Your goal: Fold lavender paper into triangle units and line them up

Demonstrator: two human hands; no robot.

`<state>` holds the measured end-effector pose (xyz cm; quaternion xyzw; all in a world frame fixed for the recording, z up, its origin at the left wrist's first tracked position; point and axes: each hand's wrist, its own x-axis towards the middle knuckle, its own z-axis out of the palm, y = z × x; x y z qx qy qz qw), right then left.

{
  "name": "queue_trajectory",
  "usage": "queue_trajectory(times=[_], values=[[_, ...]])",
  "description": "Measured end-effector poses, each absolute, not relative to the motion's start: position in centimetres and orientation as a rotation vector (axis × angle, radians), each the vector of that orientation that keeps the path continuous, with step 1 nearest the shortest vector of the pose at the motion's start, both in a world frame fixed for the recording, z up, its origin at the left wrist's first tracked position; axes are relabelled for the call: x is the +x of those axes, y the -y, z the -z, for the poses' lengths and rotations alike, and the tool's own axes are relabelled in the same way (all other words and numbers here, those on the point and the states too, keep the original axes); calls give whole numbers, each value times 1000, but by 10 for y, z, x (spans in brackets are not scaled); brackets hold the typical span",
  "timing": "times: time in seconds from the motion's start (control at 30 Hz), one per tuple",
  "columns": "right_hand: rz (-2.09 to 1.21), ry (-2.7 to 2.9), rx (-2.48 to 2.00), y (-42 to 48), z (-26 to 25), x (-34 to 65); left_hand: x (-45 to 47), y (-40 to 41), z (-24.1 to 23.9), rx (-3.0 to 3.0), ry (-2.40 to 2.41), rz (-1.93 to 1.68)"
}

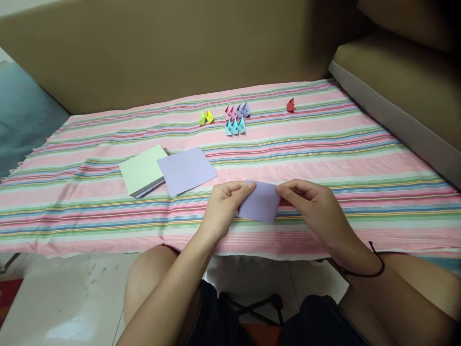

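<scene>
A small lilac sheet of paper (260, 204) is held up between my two hands, just above the striped cloth. My left hand (227, 199) pinches its upper left corner, thumb on top. At the upper right corner, my right hand (308, 199) grips it the same way; the fingers behind the paper are hidden. Left of my left hand lie more lilac sheets (186, 170), slightly fanned. Their edge meets a thick stack of paper with a pale green sheet on top (143, 169).
Folded paper figures stand farther back: yellow ones (206, 117), pink ones (231, 113), lilac ones (243, 110), turquoise ones (235, 127) and a red one (290, 105). Beneath everything spreads a striped cloth (108, 211). A brown backrest (180, 53) rises behind, with a brown cushioned block (396, 91) at right.
</scene>
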<state>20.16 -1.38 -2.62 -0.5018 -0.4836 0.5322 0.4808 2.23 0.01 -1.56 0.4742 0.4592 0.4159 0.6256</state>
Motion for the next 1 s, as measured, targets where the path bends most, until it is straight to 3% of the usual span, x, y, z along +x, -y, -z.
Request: queue_trajectory(times=[0.73,1.0], values=[[-1484,1217,-1194,14,30,198,24,1,9,1255,-1120,-1091],[-1377,1371,-1246,13,30,197,24,0,11,1181,-1171,-1129]])
